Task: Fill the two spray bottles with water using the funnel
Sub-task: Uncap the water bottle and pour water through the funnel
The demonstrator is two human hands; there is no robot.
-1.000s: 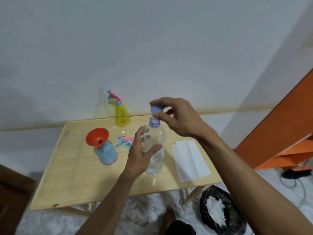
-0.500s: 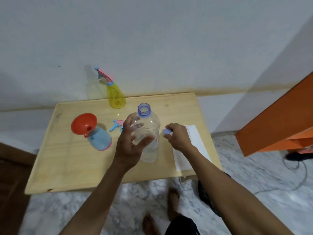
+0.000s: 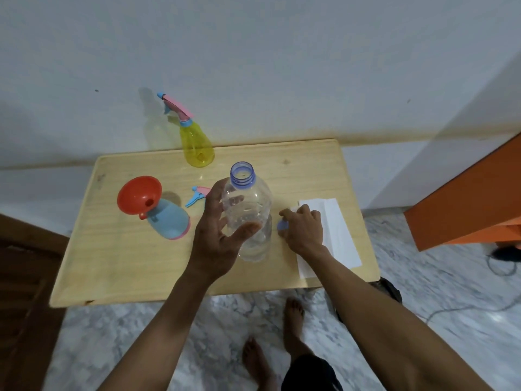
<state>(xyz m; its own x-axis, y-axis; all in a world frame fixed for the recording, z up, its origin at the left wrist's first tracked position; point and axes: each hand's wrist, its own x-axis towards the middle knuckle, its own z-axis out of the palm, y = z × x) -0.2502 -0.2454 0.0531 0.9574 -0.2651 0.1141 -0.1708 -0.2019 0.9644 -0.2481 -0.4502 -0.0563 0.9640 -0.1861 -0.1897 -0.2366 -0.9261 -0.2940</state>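
The left hand point(image 3: 217, 244) grips the uncapped, upright clear plastic water bottle point(image 3: 248, 213), nearer the orange funnel point(image 3: 139, 194) at frame left, while the right hand point(image 3: 303, 230) pinches its blue cap point(image 3: 282, 225).

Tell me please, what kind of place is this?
Probably a room in a home, not a workshop. A small wooden table stands against a plain white wall on a marble-pattern floor, the person's feet are bare, and toy-coloured spray bottles stand on the table.
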